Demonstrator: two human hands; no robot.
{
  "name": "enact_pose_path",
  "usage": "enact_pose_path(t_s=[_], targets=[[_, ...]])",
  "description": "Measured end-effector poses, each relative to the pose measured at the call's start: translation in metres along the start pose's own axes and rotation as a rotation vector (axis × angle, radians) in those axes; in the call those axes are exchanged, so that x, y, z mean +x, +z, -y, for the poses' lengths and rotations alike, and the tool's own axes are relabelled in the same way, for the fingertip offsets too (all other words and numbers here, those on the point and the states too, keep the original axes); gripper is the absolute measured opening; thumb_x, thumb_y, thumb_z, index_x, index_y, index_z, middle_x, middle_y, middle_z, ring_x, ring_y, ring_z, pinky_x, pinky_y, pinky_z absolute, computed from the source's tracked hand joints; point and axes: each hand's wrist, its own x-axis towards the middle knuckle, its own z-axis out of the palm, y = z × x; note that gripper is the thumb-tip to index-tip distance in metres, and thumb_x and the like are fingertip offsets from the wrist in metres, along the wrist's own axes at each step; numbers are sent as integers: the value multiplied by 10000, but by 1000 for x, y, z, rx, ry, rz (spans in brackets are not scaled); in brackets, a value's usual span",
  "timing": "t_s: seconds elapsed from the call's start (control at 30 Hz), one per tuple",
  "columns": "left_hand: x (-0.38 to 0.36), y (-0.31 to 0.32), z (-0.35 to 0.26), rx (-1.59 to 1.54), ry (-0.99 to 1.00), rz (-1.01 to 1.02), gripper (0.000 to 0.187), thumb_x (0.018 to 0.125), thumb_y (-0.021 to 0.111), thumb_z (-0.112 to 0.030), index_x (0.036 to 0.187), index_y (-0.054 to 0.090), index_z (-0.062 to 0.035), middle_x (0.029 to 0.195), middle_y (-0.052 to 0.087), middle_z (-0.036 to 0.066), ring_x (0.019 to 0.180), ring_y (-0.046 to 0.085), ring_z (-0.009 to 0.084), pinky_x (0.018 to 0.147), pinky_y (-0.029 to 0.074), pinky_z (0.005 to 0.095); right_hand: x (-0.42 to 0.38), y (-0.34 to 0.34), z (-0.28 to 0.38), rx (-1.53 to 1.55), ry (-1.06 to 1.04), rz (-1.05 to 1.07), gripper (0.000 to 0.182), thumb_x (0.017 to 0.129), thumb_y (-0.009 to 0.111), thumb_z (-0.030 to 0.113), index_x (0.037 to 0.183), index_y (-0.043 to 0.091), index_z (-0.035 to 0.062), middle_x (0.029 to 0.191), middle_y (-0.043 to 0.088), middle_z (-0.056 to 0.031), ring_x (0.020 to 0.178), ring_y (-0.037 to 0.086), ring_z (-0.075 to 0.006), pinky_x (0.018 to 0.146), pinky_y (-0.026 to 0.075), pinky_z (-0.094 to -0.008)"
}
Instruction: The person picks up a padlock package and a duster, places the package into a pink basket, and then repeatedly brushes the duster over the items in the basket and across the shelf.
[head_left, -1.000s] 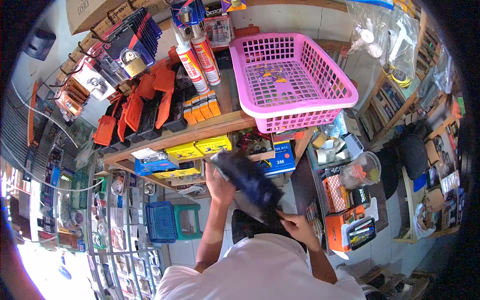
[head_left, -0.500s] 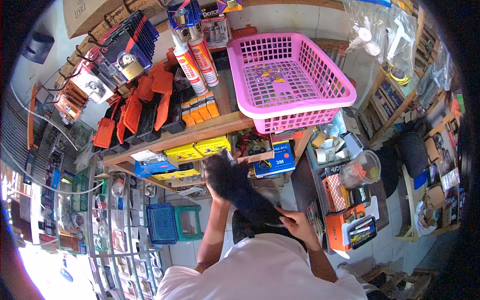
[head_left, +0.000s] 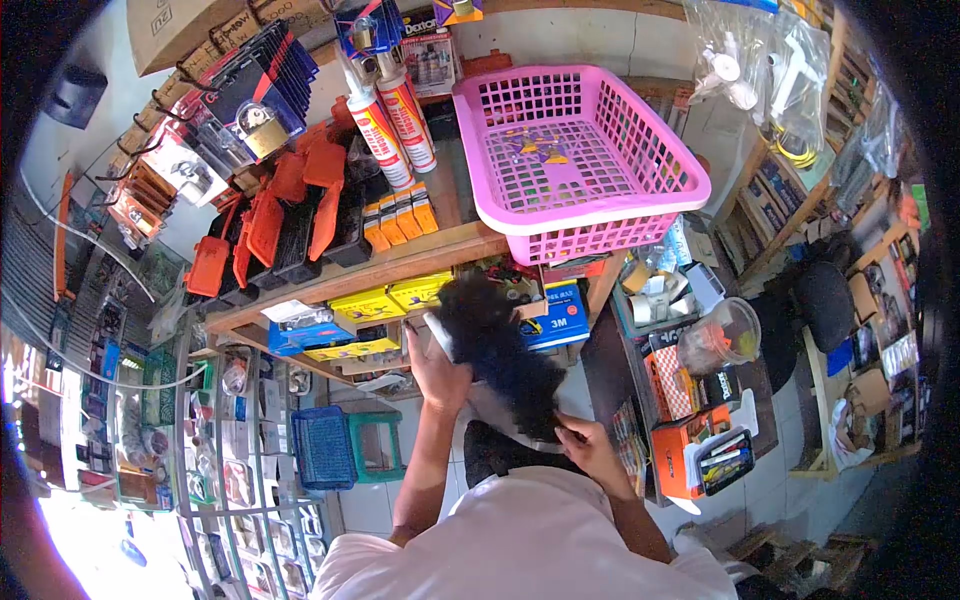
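A black, fluffy duster stretches across the space before my chest, blurred by motion. My right hand is closed around its lower end, the grip partly covered by my fingers. On the other side, my left hand is raised near the shelf below the counter. A narrow white object lies against its fingers; its kind is not clear, and the duster hides part of it. Yellow boxes are stacked on the shelf just beyond my left hand. A blue 3M box sits right of the duster.
A pink basket stands on the wooden counter. Silicone tubes, orange-lidded black cases and small orange boxes are left of it. A side table at right holds a clear tub. A green stool stands at lower left.
The duster's fluffy end has swung up and to the right, off the yellow boxes. My left hand has turned, and its fingers and the white object now show more. My right hand stays about in place.
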Motion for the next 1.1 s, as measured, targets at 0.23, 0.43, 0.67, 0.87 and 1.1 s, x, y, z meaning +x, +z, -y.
enact_pose_path(t_s=[0.23, 0.43, 0.67, 0.87, 1.1], targets=[[-7, -8, -3, -145, -146, -42, 690, 957, 294, -600, 1398, 465, -98, 1368, 524, 108, 1276, 454, 323, 1117, 277, 514, -5, -4, 4, 110, 81, 70, 338, 926, 618, 73, 1260, 604, 20, 823, 606, 22, 700, 500, -43, 601, 455, -216], [-19, -19, 32, -332, -228, 315, 669, 928, 358, -569, 1361, 489, -76, 1322, 552, 168, 1203, 521, 358, 1063, 357, 513, -3, 15, 13, 445, 173, 104, 193, 943, 579, 44, 1125, 608, -15, 650, 449, 41, 510, 399, -35, 430, 319, -221], [-17, 9, 6, -109, -115, 32, 561, 977, 365, -534, 1297, 529, -103, 1201, 611, 111, 1066, 577, 297, 939, 462, 436, 1, 21, 4, 281, 174, 116, 126, 981, 548, 126, 910, 588, 30, 624, 426, 50, 495, 407, -43, 430, 312, -223], [-7, -6, -27, -98, -59, -127, 684, 950, 335, -606, 1352, 490, -74, 1273, 589, 137, 1169, 558, 327, 1036, 407, 461, -18, 17, 1, 227, 262, 136, 133, 986, 543, 132, 922, 601, 31, 637, 432, 51, 528, 411, -35, 454, 306, -210], [-9, -8, -7, -120, -158, -83, 662, 961, 342, -591, 1351, 488, -77, 1297, 573, 104, 1193, 541, 330, 1051, 393, 449, -15, 18, 0, 299, 214, 25, 252, 977, 560, 132, 1196, 613, 18, 658, 439, 61, 543, 412, -34, 459, 313, -213]])
